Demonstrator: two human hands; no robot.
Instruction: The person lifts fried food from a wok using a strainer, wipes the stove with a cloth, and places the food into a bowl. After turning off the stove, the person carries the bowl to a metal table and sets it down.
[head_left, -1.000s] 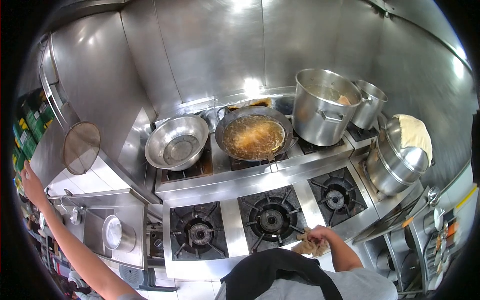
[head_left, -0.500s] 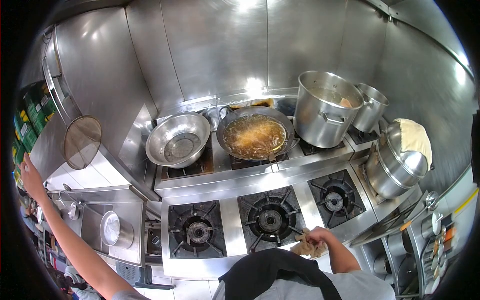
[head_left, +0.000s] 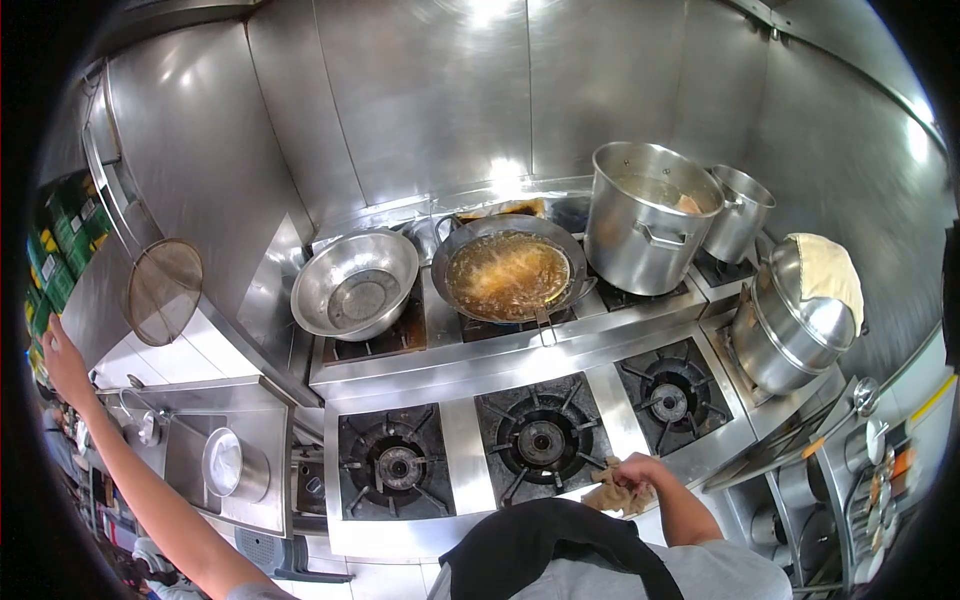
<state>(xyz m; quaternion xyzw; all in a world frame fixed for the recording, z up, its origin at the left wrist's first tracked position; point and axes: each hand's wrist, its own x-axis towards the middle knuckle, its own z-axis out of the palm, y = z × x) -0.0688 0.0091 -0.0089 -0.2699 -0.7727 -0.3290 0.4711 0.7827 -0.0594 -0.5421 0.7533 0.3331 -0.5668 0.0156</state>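
Right hand [head_left: 642, 472] closed round a crumpled brown cloth [head_left: 616, 495], fingers gripping it; cloth hangs at the range's front edge, near the right side of the middle front burner [head_left: 541, 442]. Left arm stretched far out to the side, left hand [head_left: 66, 368] raised near green boxes [head_left: 60, 240], well apart from the range; fingers partly bent, too small to tell whether they hold anything. Back row of the range: wide metal bowl [head_left: 357, 284] at left, wok [head_left: 455, 240] just beside it, golden food [head_left: 508, 270] in bubbling brown liquid. Right of the wok, a tall pot [head_left: 640, 245], upright, liquid inside and something pinkish at the surface; a smaller pot [head_left: 738, 225] beside it. Far right, a steamer [head_left: 770, 345] under a domed lid [head_left: 822, 322], yellow towel [head_left: 828, 272] draped over the lid. Round mesh strainer [head_left: 165, 292] against the left wall. Below it, a sink [head_left: 190, 450] with a small pot [head_left: 250, 475] inside, tilted or upright unclear. Ladle [head_left: 866, 395] at right, above a rack of pans.
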